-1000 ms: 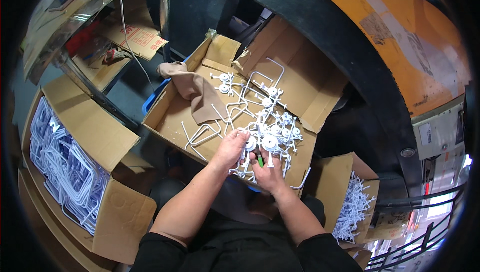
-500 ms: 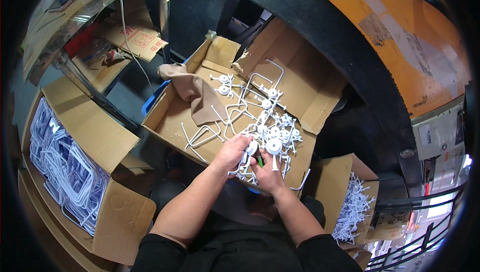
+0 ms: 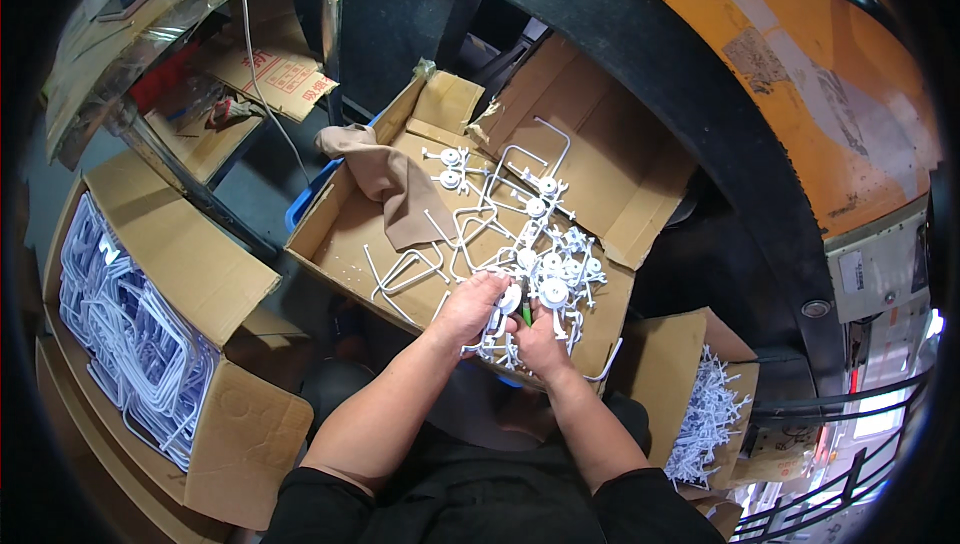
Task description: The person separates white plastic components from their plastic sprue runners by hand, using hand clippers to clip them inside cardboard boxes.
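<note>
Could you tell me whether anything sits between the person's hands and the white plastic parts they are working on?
Nothing visible does. The left hand and the right hand already rest on the pile of white plastic parts on the flattened cardboard; the tan cloth lies off to the side.

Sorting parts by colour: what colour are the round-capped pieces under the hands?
White, seen in the head view: the round-capped pieces.

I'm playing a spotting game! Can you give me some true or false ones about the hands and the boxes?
1. Both hands are on the white plastic parts. True: left hand and right hand are in the pile.
2. The parts lie on a metal tray. False: on flattened cardboard.
3. A tan cloth lies on the cardboard. True.
4. The left box holds red balls. False: white wire frames.
5. The right box holds white shredded strips. True.
</note>
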Demonstrator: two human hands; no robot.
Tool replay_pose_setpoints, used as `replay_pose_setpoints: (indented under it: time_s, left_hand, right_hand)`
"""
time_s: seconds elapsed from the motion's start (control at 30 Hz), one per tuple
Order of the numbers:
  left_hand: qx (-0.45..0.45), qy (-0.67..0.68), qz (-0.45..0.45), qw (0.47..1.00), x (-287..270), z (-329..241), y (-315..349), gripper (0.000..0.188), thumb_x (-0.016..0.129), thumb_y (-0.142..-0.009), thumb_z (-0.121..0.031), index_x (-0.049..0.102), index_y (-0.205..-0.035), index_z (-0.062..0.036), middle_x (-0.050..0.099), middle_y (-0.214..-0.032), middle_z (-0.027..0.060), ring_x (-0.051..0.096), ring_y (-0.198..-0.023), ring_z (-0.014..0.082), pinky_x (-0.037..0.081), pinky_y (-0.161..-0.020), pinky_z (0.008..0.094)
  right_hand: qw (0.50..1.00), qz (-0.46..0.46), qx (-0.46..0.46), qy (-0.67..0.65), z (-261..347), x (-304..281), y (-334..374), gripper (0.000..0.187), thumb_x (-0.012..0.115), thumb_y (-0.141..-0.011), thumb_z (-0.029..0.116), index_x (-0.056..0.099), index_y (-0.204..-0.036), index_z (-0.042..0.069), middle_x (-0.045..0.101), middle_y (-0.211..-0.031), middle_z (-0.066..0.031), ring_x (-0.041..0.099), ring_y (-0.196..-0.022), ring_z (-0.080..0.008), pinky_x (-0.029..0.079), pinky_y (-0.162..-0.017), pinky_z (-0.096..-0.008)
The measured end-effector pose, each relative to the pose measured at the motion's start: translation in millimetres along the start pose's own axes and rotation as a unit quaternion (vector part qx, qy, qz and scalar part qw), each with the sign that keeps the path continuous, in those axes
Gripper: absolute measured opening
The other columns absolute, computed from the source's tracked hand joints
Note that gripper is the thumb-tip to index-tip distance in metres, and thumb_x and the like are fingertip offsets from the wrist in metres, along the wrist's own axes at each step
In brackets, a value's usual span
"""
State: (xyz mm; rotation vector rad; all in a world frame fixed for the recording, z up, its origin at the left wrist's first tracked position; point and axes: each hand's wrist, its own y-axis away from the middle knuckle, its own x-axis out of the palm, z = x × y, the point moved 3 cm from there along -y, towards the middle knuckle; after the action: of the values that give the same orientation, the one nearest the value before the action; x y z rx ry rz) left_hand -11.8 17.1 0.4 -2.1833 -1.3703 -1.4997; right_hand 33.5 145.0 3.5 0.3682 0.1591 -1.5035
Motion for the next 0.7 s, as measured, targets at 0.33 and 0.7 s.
replay_pose_setpoints:
  time_s: [0.33,0.7]
  left_hand:
    - [-0.005,-0.023,-0.014,1.0,-1.8,1.6,-0.4,0.019,0.052,-0.097,-0.023,0.058,-0.098,-0.0042,0.064,-0.08,0.0055,0.061,-0.055,0.0119,0.053,-0.046,0.0225]
    - [-0.003,-0.024,-0.005,1.0,-1.6,6.0,-4.1,0.022,0.053,-0.097,-0.024,0.057,-0.096,-0.0025,0.064,-0.08,0.0066,0.06,-0.055,0.0126,0.053,-0.046,0.0232]
  right_hand:
    - [0.999,0.018,-0.033,-0.02,3.8,2.5,3.0,0.053,0.065,-0.09,0.037,0.051,-0.125,0.0,0.06,-0.114,-0.0108,0.055,-0.106,-0.0203,0.042,-0.094,-0.0336]
    - [0.999,-0.01,-0.031,-0.009,-1.4,2.5,5.2,0.055,0.067,-0.087,0.041,0.053,-0.12,-0.001,0.063,-0.109,-0.0101,0.058,-0.1,-0.0208,0.045,-0.089,-0.0319]
